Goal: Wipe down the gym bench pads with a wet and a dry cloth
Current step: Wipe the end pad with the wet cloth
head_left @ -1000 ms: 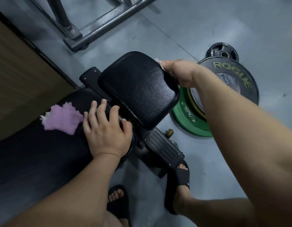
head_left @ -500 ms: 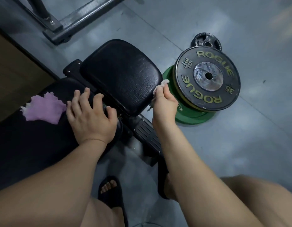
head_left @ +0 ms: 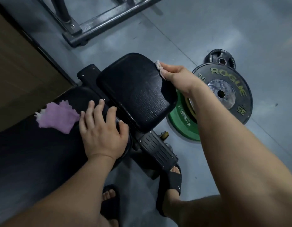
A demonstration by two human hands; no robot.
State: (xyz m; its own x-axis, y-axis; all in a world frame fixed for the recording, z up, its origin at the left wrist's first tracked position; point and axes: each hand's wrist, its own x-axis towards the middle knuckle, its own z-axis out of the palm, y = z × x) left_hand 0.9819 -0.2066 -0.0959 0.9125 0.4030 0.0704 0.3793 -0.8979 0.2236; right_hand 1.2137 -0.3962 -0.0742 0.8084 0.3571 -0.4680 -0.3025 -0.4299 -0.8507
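Two black pads fill the middle of your view: the small pad point(head_left: 135, 95) and, just below and left of it, the long pad point(head_left: 40, 148), which runs off to the lower left. Under the bench is a grey floor point(head_left: 215, 27), with a steel rack point(head_left: 109, 22) at the top and a wood panel point(head_left: 19, 71) along the left. Three plates lie to the right of the small pad: a black plate point(head_left: 230, 95) lying over a green plate point(head_left: 179, 126), and a small plate point(head_left: 222, 60) just beyond them. Your sandals point(head_left: 172, 181) stand beside the bench frame.

Your left hand point(head_left: 101, 128) rests palm down on the end of the long pad, fingers spread and nearly straight, holding nothing. The purple cloth point(head_left: 57, 117) lies on the same pad just beside your little finger; you cannot tell whether they touch. Your right hand point(head_left: 178, 77) pinches the white cloth point(head_left: 159, 67) and holds it against the far right edge of the small pad. Only a scrap of the cloth shows past your fingers.
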